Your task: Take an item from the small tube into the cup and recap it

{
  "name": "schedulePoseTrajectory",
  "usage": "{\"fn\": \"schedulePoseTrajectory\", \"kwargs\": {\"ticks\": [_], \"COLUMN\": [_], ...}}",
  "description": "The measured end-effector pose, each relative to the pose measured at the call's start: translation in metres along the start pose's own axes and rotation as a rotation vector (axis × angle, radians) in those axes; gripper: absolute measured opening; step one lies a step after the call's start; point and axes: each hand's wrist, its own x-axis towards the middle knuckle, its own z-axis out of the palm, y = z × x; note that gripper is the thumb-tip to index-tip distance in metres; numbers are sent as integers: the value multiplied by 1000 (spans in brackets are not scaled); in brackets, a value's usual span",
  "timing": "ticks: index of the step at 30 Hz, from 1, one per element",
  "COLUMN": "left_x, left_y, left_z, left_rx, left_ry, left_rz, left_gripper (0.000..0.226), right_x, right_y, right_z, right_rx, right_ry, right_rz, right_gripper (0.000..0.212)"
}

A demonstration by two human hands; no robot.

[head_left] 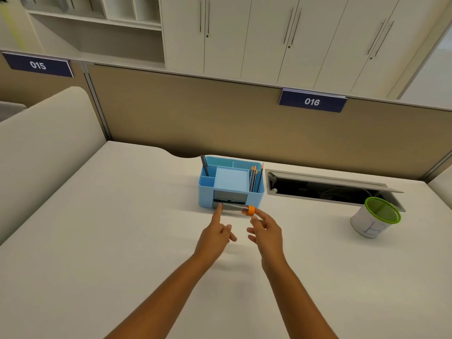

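Note:
A small clear tube (234, 208) with an orange cap (250, 210) lies on its side on the white desk, right in front of the blue organiser. My left hand (216, 234) points a forefinger at the tube's uncapped end and touches it. My right hand (265, 230) has its fingers spread, with fingertips at the orange cap. Neither hand grips the tube. The cup (374, 217), white with a green rim and a blue letter on its side, stands far to the right. What the tube holds cannot be made out.
A blue desk organiser (208, 192) holds pencils, a pen and a note pad. Right of it is an open cable hatch (325, 189) in the desk. A tan partition (220, 113) runs along the back, and a beige divider (44, 148) stands at the left.

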Motion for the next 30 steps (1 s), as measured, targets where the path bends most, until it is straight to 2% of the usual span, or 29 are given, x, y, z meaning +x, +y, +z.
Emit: {"fn": "schedulePoseTrajectory", "kwargs": {"ticks": [5,10,14,21,27,30], "left_x": [40,69,83,87,90,86], "left_y": [17,27,32,21,12,11], "left_z": [-10,-19,-18,-10,-7,-7], "left_rx": [-14,-119,-182,-107,-29,-38], "left_ry": [-34,33,16,-14,26,90], "left_rz": [22,32,-51,-131,-90,-55], "left_gripper": [65,64,61,61,61,60], "right_x": [37,64,75,85,88,88], "right_y": [-21,-27,-28,-30,-26,-24], "right_z": [12,25,28,28,30,28], "right_rx": [-38,-98,-105,-160,-171,-192], "right_ry": [-73,-118,-123,-154,-160,-147], "right_rz": [-27,12,28,-2,10,16], "right_gripper": [41,39,40,33,31,39]}}
